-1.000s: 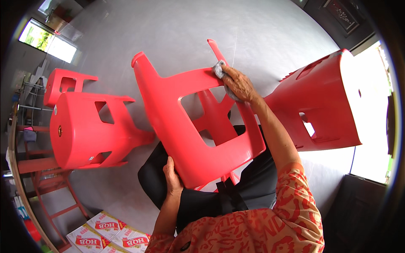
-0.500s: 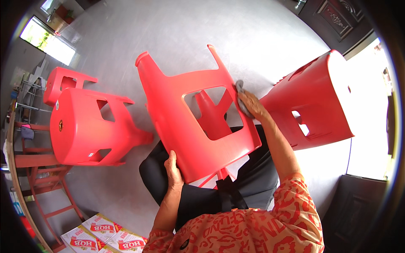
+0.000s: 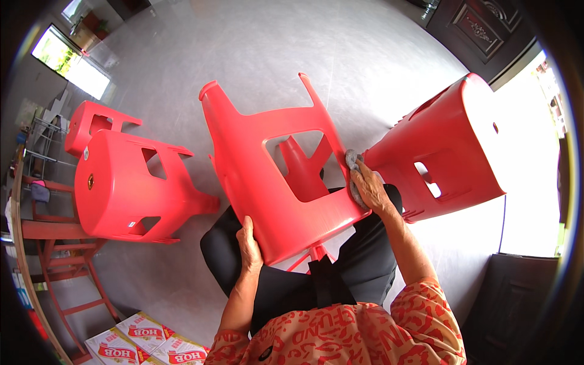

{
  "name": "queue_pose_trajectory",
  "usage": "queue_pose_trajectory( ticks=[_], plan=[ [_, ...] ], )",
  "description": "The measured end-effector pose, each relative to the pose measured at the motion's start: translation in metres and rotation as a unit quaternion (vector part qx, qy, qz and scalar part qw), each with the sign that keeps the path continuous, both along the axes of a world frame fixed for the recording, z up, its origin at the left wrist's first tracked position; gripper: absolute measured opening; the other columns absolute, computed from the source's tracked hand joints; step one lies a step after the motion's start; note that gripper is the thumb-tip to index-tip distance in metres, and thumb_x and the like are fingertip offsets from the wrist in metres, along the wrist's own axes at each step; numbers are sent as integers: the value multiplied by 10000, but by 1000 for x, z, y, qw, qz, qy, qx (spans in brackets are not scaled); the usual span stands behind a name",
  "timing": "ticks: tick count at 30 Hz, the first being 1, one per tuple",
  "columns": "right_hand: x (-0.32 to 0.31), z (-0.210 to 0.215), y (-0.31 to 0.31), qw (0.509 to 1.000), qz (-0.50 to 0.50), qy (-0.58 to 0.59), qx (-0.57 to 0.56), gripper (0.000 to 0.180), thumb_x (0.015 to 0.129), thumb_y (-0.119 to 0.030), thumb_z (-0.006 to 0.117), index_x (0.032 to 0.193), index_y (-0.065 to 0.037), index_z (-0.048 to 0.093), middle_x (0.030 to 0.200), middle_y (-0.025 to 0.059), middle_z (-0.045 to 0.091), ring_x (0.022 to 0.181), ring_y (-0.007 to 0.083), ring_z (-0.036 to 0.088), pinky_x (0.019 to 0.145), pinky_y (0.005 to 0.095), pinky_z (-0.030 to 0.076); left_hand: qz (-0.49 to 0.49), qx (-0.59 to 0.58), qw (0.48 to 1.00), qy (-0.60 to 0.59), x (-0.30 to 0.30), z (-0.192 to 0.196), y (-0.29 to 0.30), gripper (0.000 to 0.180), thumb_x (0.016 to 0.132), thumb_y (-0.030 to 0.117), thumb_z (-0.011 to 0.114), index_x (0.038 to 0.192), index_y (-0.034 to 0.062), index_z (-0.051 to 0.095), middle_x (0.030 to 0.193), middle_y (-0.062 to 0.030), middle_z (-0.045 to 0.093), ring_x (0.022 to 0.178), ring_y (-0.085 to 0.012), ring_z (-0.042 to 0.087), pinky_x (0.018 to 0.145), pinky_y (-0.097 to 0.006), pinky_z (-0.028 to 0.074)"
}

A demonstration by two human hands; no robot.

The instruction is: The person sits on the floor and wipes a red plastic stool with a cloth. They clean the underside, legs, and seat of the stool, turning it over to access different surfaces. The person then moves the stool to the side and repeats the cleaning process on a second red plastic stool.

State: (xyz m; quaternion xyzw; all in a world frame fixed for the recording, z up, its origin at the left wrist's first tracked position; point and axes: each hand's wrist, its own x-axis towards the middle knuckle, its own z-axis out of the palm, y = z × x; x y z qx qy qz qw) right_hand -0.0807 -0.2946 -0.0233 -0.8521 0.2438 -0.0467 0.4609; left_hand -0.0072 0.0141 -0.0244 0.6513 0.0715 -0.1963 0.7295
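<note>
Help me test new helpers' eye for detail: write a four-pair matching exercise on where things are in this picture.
1. grey cloth
2. left hand
3. white and red cartons
4. dark carved door

A. upper right of the picture
B. against the left side of the central red stool
C. lower left of the picture
D. in the right hand

Pairs: 1-D, 2-B, 3-C, 4-A

Cartons lie at lower left, a carved door upper right.
</note>
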Motion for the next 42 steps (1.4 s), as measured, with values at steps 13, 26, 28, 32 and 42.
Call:
queue_pose_trajectory(
  ticks=[13,26,28,32,42],
  plan=[
    [138,-27,-53,997,39,-19,-58,414,953,-269,425,1267,-16,515,1104,266,611,1051,429,574,881,466,447,0,15,1000,-2,-7,1,-2,519,1016,405,403,1000,-66,622,938,-58,650,845,-119,563,784,-272,438],
    [199,3,0,954,160,-148,-204,356,913,-108,474,1259,-44,530,1194,199,593,1082,377,575,912,443,467,-32,-2,999,-27,-8,0,-4,512,1011,407,414,1060,-56,628,988,-57,656,880,-106,581,794,-261,447],
    [195,10,11,953,172,-154,-198,390,907,-75,476,1295,-50,515,1205,202,595,1098,378,570,925,429,468,-31,20,999,-36,-10,2,-8,521,1017,403,402,1030,-64,633,967,-50,656,865,-101,576,785,-268,448],
    [178,43,41,898,284,-236,-240,479,804,43,552,1282,7,527,1237,215,585,1173,360,553,973,391,482,-33,-7,998,-52,-16,-3,-16,458,1017,333,462,653,56,433,670,79,386,644,-41,336,563,-250,303],
    [199,66,92,757,482,-257,-359,232,836,-128,591,1056,-116,663,1198,15,632,1160,213,562,1024,406,403,-203,112,973,10,-27,11,-22,584,966,557,444,739,30,556,585,12,392,591,-78,395,539,-293,363]
  ],
)
